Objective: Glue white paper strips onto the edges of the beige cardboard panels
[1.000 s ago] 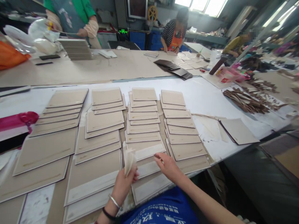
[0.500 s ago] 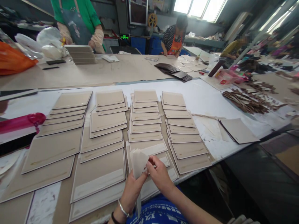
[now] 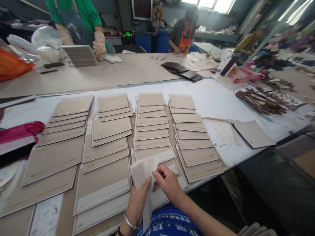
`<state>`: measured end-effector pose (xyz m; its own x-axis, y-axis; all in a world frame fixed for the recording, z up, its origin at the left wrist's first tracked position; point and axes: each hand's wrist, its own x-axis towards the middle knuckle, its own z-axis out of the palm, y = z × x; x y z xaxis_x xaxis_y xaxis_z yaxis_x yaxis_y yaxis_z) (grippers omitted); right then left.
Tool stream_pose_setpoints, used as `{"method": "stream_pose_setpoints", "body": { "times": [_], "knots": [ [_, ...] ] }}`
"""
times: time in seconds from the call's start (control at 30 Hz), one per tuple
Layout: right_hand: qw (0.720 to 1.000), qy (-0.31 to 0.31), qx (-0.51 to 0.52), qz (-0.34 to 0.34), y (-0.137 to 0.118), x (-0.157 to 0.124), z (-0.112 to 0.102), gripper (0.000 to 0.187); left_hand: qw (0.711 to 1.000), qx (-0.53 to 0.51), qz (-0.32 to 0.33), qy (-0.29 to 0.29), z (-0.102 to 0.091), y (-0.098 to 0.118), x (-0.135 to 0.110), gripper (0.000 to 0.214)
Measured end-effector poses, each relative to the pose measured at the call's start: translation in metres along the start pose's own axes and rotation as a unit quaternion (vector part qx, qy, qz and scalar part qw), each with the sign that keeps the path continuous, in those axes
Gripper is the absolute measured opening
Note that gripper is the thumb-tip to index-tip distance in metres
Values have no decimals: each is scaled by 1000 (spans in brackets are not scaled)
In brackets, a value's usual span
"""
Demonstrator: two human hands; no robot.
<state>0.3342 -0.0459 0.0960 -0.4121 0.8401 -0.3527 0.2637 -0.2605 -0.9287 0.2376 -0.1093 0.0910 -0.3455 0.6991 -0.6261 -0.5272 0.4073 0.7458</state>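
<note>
A bundle of thin whitish strips (image 3: pixel 140 172), paper or cloth I cannot tell, is gripped in my left hand (image 3: pixel 138 201), thumb on top. Its lower end hangs down past my wrist. My right hand (image 3: pixel 170 185) pinches the bundle's right edge with thumb and fingertips. Just beneath lie beige panels (image 3: pixel 150 154) with dark edges, overlapping in a column. A pale strip (image 3: pixel 167 156) lies along the lower edge of one panel there. On a large panel (image 3: pixel 105 180) to the left, another pale strip (image 3: pixel 103 196) lies flat near the lower edge.
Further columns of overlapping panels (image 3: pixel 194 154) cover the table. A loose stack of panels (image 3: pixel 253 132) sits at the right edge, with brown scraps (image 3: pixel 261 101) beyond. Across the table, one person in green (image 3: pixel 95 19) stands by stacked panels (image 3: pixel 80 55); another wears an orange apron (image 3: pixel 184 42).
The strips have turned and spread, showing a broader flat face. My right fingers have shifted slightly along their edge. The person in green has lowered a hand beside the stacked panels.
</note>
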Motion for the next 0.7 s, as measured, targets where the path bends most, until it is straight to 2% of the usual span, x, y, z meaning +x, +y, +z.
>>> {"method": "stream_pose_setpoints", "body": {
  "times": [0.17,0.33,0.43,0.57,0.63,0.7],
  "knots": [
    [999,25,36,5,-1,-1,-4,19,997,-73,-1,2,8,4,0,51],
    [996,34,79,37,4,1,-1,21,994,-89,3,69,11,-1,5,55],
    [996,62,45,38,9,2,1,23,992,-75,17,97,11,-4,5,54],
    [998,63,-6,10,13,2,2,23,996,-73,3,54,9,-2,1,51],
    [999,30,-25,-12,10,-1,-1,23,996,-88,-21,8,6,0,-2,50],
    [997,-32,-45,-49,4,-6,-7,21,994,-102,-34,-24,2,2,-5,47]
  ]
}}
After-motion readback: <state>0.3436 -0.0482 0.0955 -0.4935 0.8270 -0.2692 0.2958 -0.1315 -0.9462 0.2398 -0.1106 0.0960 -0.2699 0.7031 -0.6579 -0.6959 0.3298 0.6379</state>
